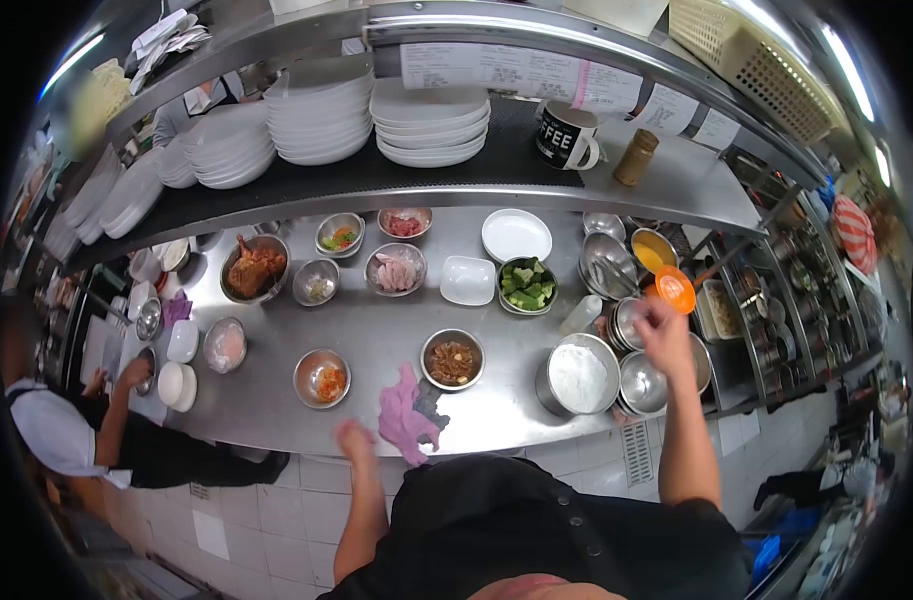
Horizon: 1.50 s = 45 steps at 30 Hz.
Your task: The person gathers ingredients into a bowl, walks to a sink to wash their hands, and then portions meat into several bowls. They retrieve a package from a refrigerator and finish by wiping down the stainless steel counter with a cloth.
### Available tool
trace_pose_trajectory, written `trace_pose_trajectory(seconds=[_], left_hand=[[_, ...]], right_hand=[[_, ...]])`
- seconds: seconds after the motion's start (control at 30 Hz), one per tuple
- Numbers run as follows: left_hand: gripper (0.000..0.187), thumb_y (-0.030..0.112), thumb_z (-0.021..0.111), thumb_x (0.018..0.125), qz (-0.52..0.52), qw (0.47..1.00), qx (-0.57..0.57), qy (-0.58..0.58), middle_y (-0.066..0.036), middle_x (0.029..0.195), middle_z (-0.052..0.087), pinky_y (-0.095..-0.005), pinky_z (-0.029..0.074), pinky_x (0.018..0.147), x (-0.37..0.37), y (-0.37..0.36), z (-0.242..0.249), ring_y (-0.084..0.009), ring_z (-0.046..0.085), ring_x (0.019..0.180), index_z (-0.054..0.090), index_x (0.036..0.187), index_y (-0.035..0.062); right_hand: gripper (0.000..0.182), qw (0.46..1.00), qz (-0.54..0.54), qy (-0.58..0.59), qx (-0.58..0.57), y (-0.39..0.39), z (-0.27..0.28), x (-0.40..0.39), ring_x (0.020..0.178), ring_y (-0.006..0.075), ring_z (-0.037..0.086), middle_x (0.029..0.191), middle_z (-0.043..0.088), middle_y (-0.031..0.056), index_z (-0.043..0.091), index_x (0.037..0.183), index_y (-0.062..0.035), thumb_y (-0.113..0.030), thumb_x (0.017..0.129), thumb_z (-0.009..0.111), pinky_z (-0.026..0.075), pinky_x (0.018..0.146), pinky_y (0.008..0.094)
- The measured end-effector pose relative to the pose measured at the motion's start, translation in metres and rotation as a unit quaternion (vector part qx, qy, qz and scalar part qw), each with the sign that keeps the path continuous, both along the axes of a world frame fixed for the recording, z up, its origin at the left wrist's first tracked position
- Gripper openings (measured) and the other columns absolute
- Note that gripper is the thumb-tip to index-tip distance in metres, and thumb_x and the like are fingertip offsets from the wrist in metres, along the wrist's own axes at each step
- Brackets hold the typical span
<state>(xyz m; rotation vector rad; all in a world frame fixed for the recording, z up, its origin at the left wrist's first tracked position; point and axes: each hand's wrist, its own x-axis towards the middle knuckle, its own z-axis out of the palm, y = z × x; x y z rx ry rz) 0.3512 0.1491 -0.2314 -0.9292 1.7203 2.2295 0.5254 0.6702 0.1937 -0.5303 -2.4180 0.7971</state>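
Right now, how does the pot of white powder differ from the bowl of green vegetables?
Contents: the pot holds fine white powder; the bowl holds chunky green pieces.
Size: the pot is clearly wider and looks deeper; the bowl is smaller and shallower.
Place: the pot sits near the front edge of the counter; the bowl is farther back.
Shared: both round, metal, uncovered.
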Motion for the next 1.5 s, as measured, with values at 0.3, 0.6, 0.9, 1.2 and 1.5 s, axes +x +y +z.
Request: trace_pose_trajectory(seconds=[0.3,0.6,0.9,1.2,1.5], left_hand=[[0.036,0.018,0.071,0.087,-0.386,0.735,-0.441,0.34,-0.023,0.12,0.059,-0.0498,0.053,0.088,-0.009,0.058,0.037,-0.0453,0.062,0.105,0.063,0.12,0.0047],[0.046,0.018,0.073,0.088,-0.344,0.854,-0.304,0.244,-0.02,0.126,0.057,-0.0422,0.056,0.083,-0.007,-0.004,0.114,-0.0336,0.068,0.084,0.06,0.128,0.003],[0.037,0.011,0.072,0.091,-0.25,0.902,-0.14,0.322,-0.012,0.12,0.068,-0.0323,0.056,0.077,-0.007,-0.044,0.301,-0.0178,0.069,0.087,0.061,0.125,0.0003],[0.044,0.03,0.064,0.098,-0.288,0.941,-0.127,0.126,-0.017,0.114,0.07,-0.0345,0.053,0.088,-0.037,-0.059,0.181,-0.0211,0.066,0.103,0.061,0.131,0.0017],[0.029,0.015,0.066,0.087,-0.532,0.772,-0.315,0.15,-0.014,0.095,0.07,-0.0424,0.053,0.08,-0.098,-0.142,0.107,-0.0289,0.067,0.088,0.073,0.115,0.0097]], right_hand=[[0.065,0.914,-0.153,0.322,0.194,-0.03,0.315,-0.186,0.09,0.0134,0.066,0.103,0.07,0.0076,0.065,0.125,0.0019,-0.041,0.081,0.086,0.052,0.082,0.0266],[0.075,0.929,-0.217,0.11,0.278,0.039,0.352,-0.243,0.114,0.0206,0.065,0.13,0.066,0.0142,0.062,0.138,-0.0029,-0.059,0.087,0.068,0.045,0.103,0.0368],[0.035,0.901,0.117,0.298,0.292,-0.147,0.187,-0.088,0.116,0.0311,0.061,0.138,0.059,0.0215,0.06,0.118,0.0054,-0.017,0.091,0.065,0.051,0.1,0.0432],[0.043,0.925,0.379,0.009,-0.021,-0.358,-0.201,-0.163,0.115,0.0369,0.058,0.131,0.057,0.0195,0.064,0.09,-0.0049,-0.014,0.059,0.093,0.05,0.093,0.0459],[0.038,0.935,0.284,-0.165,-0.134,-0.42,-0.29,-0.217,0.092,0.0283,0.068,0.104,0.068,0.0139,0.068,0.109,-0.0008,-0.026,0.084,0.081,0.054,0.085,0.0353]])
